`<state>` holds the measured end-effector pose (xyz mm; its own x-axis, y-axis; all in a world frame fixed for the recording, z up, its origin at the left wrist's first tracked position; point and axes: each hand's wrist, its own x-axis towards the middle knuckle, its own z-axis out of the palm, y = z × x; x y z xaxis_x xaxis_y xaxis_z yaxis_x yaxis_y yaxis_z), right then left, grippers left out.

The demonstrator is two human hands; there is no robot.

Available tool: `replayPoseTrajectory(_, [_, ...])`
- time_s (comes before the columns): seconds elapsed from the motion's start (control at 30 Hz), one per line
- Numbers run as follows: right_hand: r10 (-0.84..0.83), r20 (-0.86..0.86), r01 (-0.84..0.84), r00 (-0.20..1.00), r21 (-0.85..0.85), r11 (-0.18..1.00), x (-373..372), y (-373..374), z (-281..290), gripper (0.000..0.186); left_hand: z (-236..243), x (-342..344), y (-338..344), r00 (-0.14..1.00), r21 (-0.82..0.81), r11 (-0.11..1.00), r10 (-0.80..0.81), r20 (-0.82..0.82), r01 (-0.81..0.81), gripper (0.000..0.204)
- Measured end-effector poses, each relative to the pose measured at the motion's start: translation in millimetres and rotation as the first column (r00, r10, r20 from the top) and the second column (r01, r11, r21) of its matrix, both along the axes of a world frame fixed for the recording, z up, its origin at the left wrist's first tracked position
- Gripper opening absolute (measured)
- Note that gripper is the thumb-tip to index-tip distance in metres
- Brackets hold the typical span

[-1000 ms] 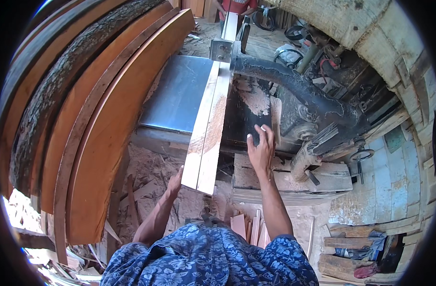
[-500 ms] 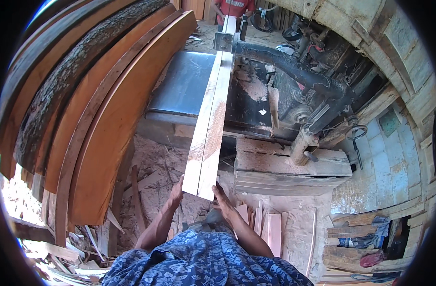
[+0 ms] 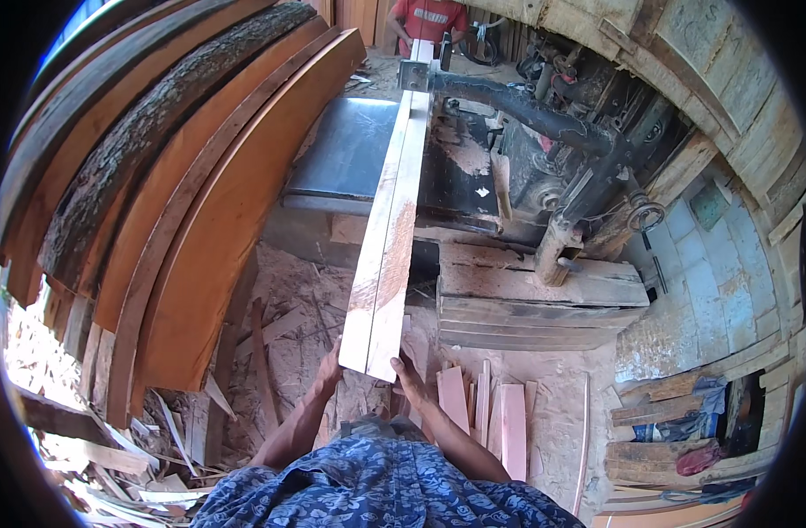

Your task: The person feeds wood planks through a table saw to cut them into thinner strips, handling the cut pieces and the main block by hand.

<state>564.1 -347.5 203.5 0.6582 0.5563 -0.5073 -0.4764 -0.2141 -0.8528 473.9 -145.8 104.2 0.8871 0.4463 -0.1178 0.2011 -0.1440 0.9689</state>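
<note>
A long pale timber (image 3: pixel 386 255), with a dark lengthwise line dividing it into two strips, reaches from my hands across the machine's flat dark table (image 3: pixel 343 145). My left hand (image 3: pixel 331 363) grips its near end from the left side. On the right corner of that same end, my right hand (image 3: pixel 409 378) presses with its thumb; the fingers below are mostly hidden. Farther along, the timber passes beside a metal guide block (image 3: pixel 412 76) on the saw-like machine. Beyond the block stands a person in a red shirt (image 3: pixel 429 19), at the timber's far end.
Large curved-looking slabs (image 3: pixel 222 189) lean along the left. Right of the timber are a dark machine arm (image 3: pixel 526 104) and a dusty wooden box-like bench (image 3: pixel 539 304). Offcuts (image 3: pixel 512 422) lie by my right arm, and scrap wood (image 3: pixel 112 458) litters the lower left.
The timber's near end and both my hands have come slightly toward me, relative to the machine table. The view has shifted a little, and more of the person's red shirt shows.
</note>
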Motion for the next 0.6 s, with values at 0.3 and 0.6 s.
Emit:
replayPoseTrajectory(0.3, [-0.058,0.201,0.033,0.978,0.129,0.991,-79.6,-32.0,-23.0,0.071,26.0,-79.3,-42.4,0.986,0.05,0.996,-0.068,-0.153,0.077,0.058])
replayPoseTrajectory(0.6, [-0.036,0.071,0.028,0.997,0.106,0.994,-151.2,-56.7,-20.9,0.075,-20.5,-159.2,-62.5,0.997,0.161,0.984,-0.075,-0.017,0.077,0.056])
